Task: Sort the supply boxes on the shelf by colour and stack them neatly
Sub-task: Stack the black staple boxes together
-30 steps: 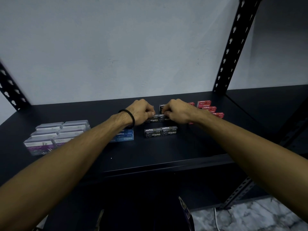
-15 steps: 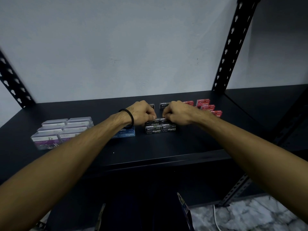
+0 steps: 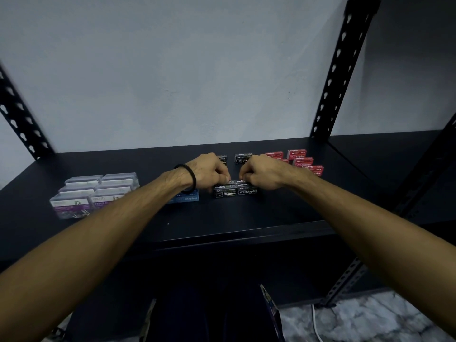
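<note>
**Operator:** While both of my hands are bunched over the black staple boxes [image 3: 235, 190], the slip I worry about is a small one. My left hand [image 3: 209, 172] and right hand [image 3: 262, 171] are each curled, fingertips pinched onto a black box on top of the front pair. Whether those top boxes sit fully down I cannot tell; my knuckles cover them.

**Observer:** What would cause the slip?

**Operator:** They are light cartons, I judge, so a sideways drag as I let go could skew the upper layer or nudge the lower pair out of line. My left wrist also hangs right over the blue staple box [image 3: 185, 197], and could push it on the way out.

**Observer:** Where does the stack sit, and how does it point?

**Operator:** About mid-shelf, nearer the front edge than the back. The two lower boxes touch end to end, long axes running left to right along that edge, printed faces towards me. The upper labels read upside down.

**Observer:** And the rest?

**Operator:** Two more black boxes [image 3: 243, 158] wait behind my hands, nearer the back edge, not yet stacked. Red staple boxes [image 3: 299, 159] cluster towards the back right of the shelf [image 3: 246, 218], and the clear paper clip boxes [image 3: 96, 191] are grouped on the left. Red looks the loosest, stepped rather than squared.
</note>
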Available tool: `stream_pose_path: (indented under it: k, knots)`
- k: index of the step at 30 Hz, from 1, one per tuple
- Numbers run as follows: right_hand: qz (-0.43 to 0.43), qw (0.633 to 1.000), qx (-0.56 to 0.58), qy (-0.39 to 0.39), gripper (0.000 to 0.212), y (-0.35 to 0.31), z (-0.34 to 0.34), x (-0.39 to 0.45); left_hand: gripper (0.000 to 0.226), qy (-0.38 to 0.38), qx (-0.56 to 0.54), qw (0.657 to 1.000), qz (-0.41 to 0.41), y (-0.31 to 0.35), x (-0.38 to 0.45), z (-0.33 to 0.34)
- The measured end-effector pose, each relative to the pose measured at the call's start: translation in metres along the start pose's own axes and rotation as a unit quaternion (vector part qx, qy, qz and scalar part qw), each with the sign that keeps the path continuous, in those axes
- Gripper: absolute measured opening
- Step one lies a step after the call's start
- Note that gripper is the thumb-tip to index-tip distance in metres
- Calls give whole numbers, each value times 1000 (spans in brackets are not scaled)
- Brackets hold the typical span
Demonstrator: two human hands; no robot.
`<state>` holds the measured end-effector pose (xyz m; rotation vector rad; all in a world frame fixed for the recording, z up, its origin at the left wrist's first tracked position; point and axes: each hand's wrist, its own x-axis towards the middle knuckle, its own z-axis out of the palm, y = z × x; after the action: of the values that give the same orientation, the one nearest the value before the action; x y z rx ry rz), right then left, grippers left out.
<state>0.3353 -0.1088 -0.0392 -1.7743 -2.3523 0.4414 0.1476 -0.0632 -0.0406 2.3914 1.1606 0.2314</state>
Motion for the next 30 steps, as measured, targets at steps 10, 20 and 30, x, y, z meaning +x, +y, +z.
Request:
stream_pose_path:
  k: [10, 20, 30]
  knots:
    - [38, 998, 25, -50, 31, -4, -5, -7, 29, -10, 34, 999, -1, -1, -6, -1]
    - [28, 998, -16, -46, 20, -4, 2, -13, 35, -10, 137, 990, 39, 7, -5, 3]
    - [28, 999, -16, -41, 17, -5, 2, -13, 31, -10, 146, 988, 46, 9, -8, 2]
